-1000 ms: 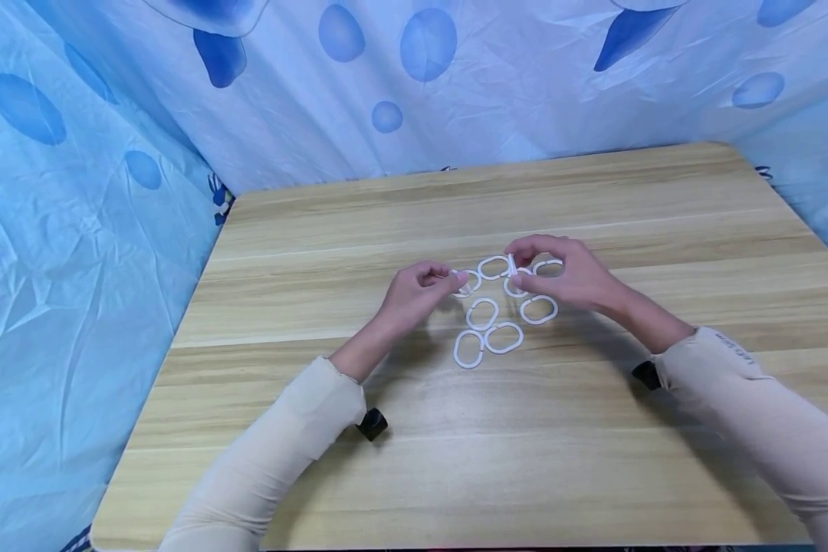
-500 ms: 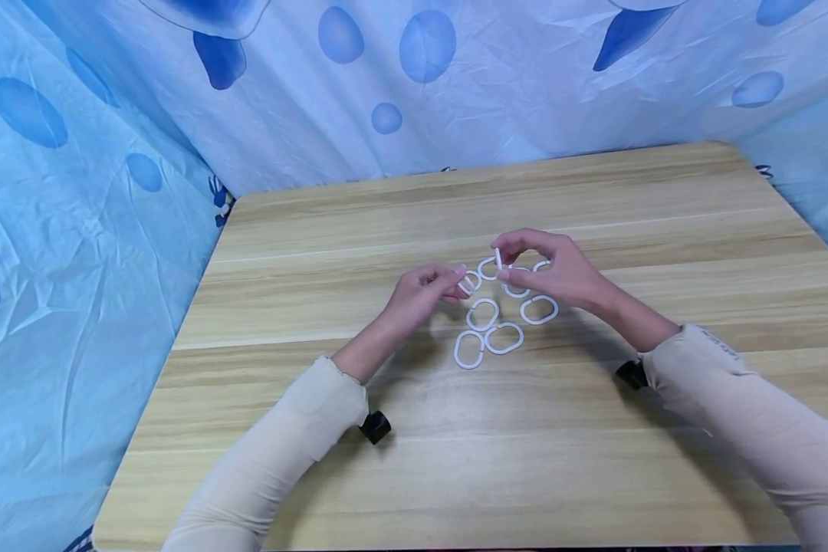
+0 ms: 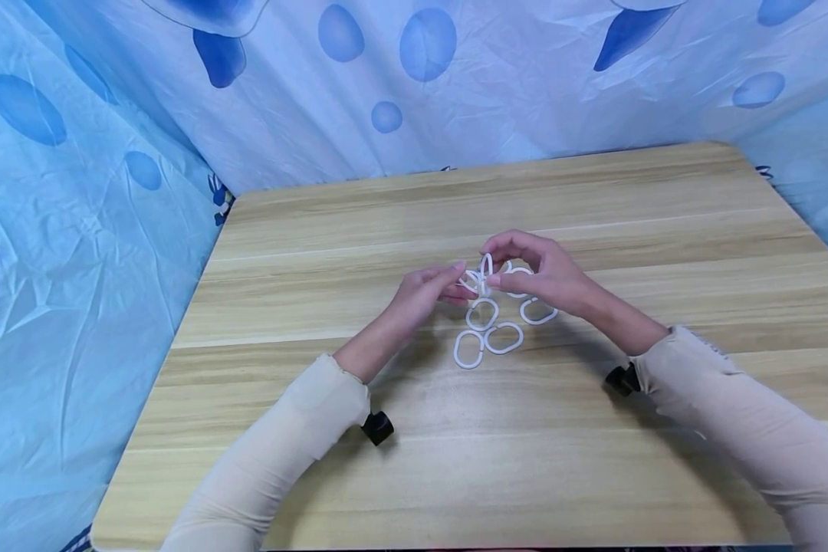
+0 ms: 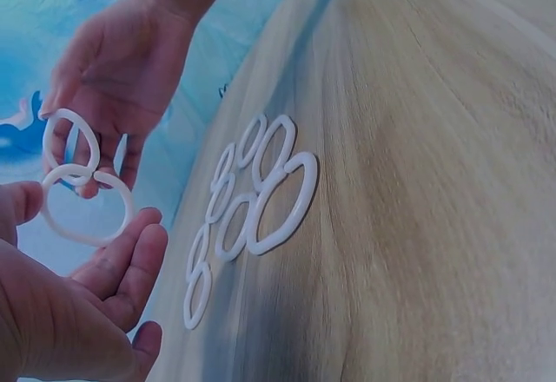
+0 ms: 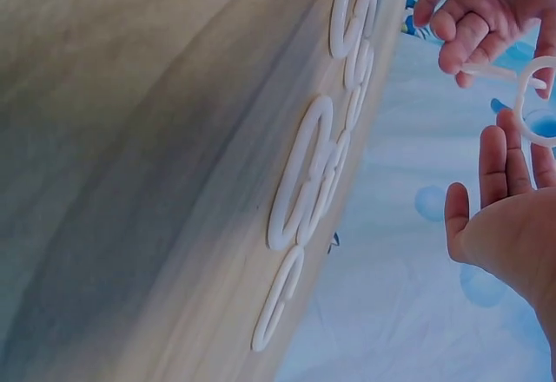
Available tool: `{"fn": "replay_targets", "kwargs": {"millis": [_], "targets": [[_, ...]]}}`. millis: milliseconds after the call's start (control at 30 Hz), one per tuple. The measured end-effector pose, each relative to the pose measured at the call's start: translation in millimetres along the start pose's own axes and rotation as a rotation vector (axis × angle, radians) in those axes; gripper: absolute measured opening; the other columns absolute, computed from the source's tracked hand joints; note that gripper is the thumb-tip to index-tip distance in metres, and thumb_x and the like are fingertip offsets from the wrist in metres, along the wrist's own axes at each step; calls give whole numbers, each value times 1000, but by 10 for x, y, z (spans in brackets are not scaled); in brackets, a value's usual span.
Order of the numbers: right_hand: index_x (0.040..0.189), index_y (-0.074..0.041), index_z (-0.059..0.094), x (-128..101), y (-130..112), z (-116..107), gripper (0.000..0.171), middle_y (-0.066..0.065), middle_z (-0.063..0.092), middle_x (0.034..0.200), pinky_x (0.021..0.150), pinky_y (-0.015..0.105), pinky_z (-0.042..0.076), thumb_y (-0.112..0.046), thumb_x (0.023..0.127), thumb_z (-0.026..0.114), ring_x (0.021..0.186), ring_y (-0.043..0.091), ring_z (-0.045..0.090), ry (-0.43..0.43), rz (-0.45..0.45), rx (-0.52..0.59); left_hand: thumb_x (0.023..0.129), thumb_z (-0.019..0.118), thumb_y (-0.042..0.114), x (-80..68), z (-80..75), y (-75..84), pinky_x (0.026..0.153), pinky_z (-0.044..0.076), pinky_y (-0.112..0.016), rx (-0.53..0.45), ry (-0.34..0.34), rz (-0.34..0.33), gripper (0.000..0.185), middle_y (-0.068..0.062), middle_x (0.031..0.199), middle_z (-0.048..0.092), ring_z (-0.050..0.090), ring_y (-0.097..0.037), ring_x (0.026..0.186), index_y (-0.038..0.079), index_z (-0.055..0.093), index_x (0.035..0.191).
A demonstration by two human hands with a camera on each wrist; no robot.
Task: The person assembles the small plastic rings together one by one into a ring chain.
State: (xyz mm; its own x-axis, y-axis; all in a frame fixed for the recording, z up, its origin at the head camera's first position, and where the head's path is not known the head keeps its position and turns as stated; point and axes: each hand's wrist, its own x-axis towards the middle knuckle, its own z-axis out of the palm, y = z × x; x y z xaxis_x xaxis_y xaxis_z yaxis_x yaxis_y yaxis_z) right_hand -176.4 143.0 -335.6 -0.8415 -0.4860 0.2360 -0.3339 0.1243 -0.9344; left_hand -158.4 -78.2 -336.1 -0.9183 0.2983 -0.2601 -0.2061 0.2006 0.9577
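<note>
In the head view my left hand (image 3: 416, 299) pinches a white oval shower-curtain ring (image 4: 129, 206), split by a small gap. My right hand (image 3: 550, 274) holds a second curtain ring (image 4: 91, 137) upright between thumb and fingers. The left wrist view has the two rings crossing at the gap of the lower one; I cannot tell whether they are linked. Below the hands several loose curtain rings (image 3: 502, 353) lie flat in a loose cluster on the wooden table. My right hand partly covers those at the cluster's far right.
The wood-grain table (image 3: 331, 253) has rounded corners. A blue patterned curtain (image 3: 421, 92) hangs behind it and along both sides. A small black block (image 3: 377, 428) sits under each wrist at the beige sleeves (image 3: 303, 429).
My right hand has moved left with its ring, which now overlaps the left hand's ring in the head view. The left hand has shifted slightly right. The front loose rings stay put.
</note>
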Motion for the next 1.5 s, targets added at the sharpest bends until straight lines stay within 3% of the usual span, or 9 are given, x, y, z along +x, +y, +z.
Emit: {"fn": "replay_targets", "kwargs": {"millis": [267, 400, 567, 833, 1033, 1267, 1500], "targets": [[120, 0, 57, -7, 25, 24, 39, 11, 64, 108, 93, 34, 45, -8, 85, 73, 105, 26, 58, -7, 33, 13, 98, 50, 43, -9, 8, -6, 107, 31, -46, -49, -10, 20, 44, -15, 106, 70, 65, -33, 99, 5, 65, 116], [121, 0, 57, -13, 21, 30, 41, 17, 62, 111, 91, 35, 45, -11, 85, 73, 107, 29, 58, -16, 48, 15, 98, 50, 42, -2, 12, -14, 108, 28, -47, -81, -5, 9, 43, -16, 108, 69, 65, -33, 100, 6, 65, 115], [121, -1, 57, -18, 12, 43, 41, 12, 63, 108, 90, 35, 46, -12, 85, 74, 106, 25, 58, -6, 58, 18, 99, 48, 41, 0, 17, -24, 107, 29, -46, -103, -12, 20, 48, -19, 109, 68, 63, -36, 103, 0, 63, 117], [122, 2, 54, -14, 41, 50, 43, 18, 62, 110, 85, 28, 49, -11, 86, 73, 107, 32, 57, 0, 71, 63, 100, 48, 38, 1, 34, -28, 106, 34, -42, -156, -14, 30, 49, -22, 111, 67, 61, -40, 107, -5, 61, 119], [123, 0, 54, -21, 39, 47, 40, 21, 61, 111, 80, 32, 51, -14, 89, 69, 102, 24, 60, 12, 114, 103, 102, 45, 34, 8, 39, -28, 107, 34, -39, -226, -38, 23, 50, -28, 116, 62, 58, -43, 112, -11, 56, 122], [123, -3, 55, -12, 23, 65, 38, 20, 61, 112, 80, 31, 50, -13, 88, 69, 103, 23, 60, 15, 118, 138, 102, 43, 36, 9, 36, -42, 108, 33, -40, -252, -35, -1, 52, -18, 107, 69, 59, -41, 111, -10, 53, 124], [124, 0, 53, 7, 41, 93, 41, 19, 61, 113, 82, 29, 50, -12, 88, 69, 104, 23, 59, 37, 91, 142, 102, 42, 37, -1, 46, -29, 109, 31, -38, -346, -41, -31, 50, -18, 105, 70, 56, -43, 114, -7, 58, 120]]}}
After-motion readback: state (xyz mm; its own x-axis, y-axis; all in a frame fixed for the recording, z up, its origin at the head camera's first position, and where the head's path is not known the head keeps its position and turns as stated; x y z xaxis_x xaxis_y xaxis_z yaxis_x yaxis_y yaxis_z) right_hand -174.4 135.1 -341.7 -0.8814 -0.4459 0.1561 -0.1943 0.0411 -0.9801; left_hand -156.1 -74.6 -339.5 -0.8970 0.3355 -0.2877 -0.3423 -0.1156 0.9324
